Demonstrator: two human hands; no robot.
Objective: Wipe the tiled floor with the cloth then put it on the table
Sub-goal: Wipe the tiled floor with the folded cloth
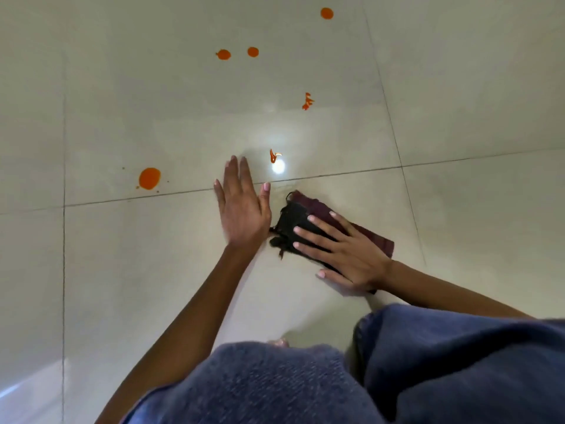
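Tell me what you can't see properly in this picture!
- Table: nowhere in the head view, which shows only pale tiled floor.
- Dark maroon-edged folded cloth: its middle is under the flat right hand.
- Left hand: touching the floor or hovering, cannot tell.
- Toes: mostly hidden behind blue fabric knees.

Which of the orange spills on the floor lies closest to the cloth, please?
The small curved streak beside the bright reflection, just beyond the cloth; the others lie farther.
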